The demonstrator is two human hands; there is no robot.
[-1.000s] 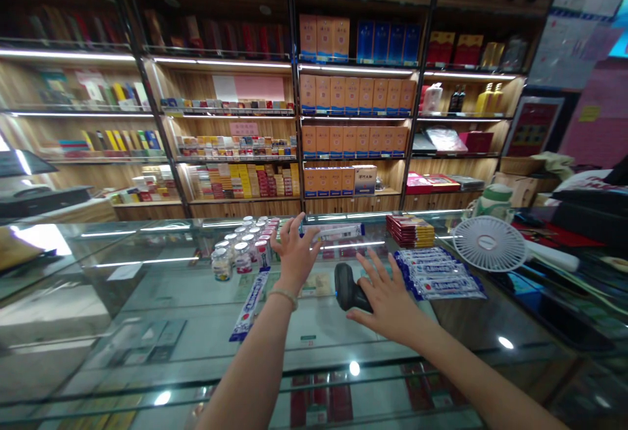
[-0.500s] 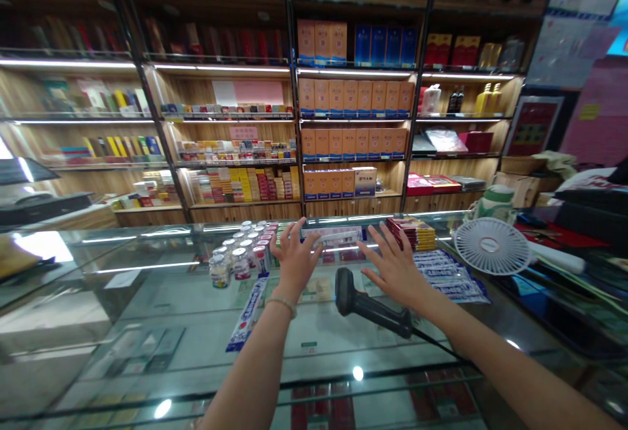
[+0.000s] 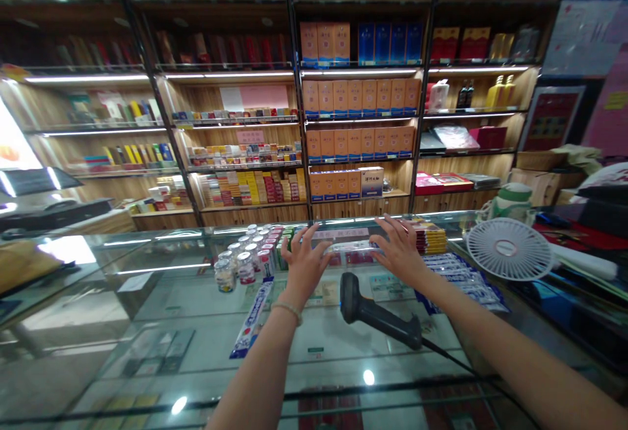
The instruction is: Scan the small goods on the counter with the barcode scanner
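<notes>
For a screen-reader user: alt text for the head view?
Both hands, left hand and right hand, reach with spread fingers toward a long box on a glass counter; a barcode scanner lies nearer.

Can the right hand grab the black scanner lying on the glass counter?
Probably yes. The right hand is open and holds nothing, and the scanner lies on the glass counter just below that wrist with nothing on top of it. The hand would only need to pull back a little.

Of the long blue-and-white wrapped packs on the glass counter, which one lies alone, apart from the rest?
The single blue-and-white pack left of the black barcode scanner, beside the left forearm; the others lie piled on the right.
</notes>
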